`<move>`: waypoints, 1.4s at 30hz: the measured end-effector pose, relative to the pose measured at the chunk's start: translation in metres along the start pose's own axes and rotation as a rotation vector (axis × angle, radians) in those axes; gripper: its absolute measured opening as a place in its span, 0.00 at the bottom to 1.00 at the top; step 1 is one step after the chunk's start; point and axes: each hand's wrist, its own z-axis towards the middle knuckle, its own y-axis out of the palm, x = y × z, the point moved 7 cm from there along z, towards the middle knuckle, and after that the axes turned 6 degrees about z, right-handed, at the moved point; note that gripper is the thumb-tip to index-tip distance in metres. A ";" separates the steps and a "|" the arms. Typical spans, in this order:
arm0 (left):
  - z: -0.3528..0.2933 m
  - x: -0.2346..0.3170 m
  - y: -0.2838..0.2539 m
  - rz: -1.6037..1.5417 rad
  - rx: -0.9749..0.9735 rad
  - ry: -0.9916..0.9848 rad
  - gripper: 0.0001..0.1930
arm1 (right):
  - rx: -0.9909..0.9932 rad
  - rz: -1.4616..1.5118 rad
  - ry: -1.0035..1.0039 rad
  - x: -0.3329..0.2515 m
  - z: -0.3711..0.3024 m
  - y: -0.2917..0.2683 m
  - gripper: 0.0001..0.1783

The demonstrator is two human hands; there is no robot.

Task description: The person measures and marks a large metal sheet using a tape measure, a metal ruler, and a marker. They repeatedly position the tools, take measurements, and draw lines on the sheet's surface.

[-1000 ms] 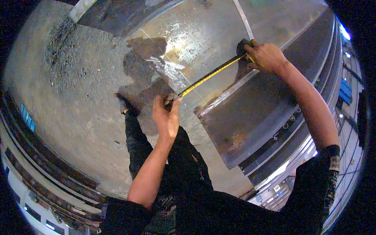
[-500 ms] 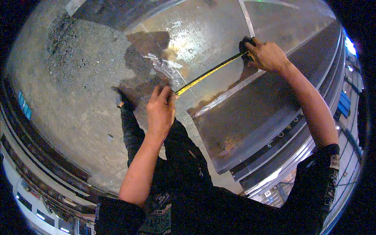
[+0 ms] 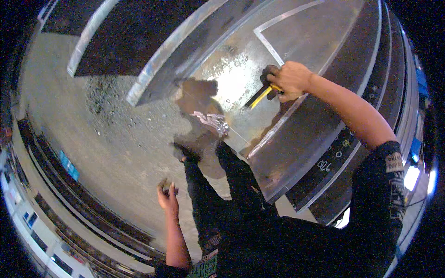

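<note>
One tape measure (image 3: 262,97), grasped by my right fingers (image 3: 282,74), probably to steady it; left fingers (image 3: 161,190) curled, holding unclear.

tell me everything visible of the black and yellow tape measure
The black and yellow tape measure is held in the bare right hand, which partly hides its dark case, material unclear. A short, straight yellow blade points toward the picture's lower left over the grey metal plate, a dark strip alongside. Whether its tip touches is unclear.
</note>
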 end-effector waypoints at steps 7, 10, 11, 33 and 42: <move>-0.072 -0.212 -0.122 -0.195 -0.070 -0.722 0.19 | 0.079 -0.154 0.228 0.005 0.021 0.037 0.27; -0.086 -0.222 -0.142 -0.202 -0.152 -0.734 0.20 | 0.201 -0.078 0.314 -0.020 0.010 -0.020 0.17; -0.078 -0.222 -0.141 -0.187 -0.200 -0.738 0.20 | 0.203 -0.068 0.373 -0.025 0.001 -0.037 0.17; 0.201 -0.158 -0.180 0.184 -0.600 -0.102 0.10 | -0.247 1.547 1.704 -0.798 -0.186 0.454 0.20; 0.140 -0.144 -0.086 0.470 -0.733 0.098 0.11 | 0.348 1.478 1.970 -0.698 -0.219 0.470 0.24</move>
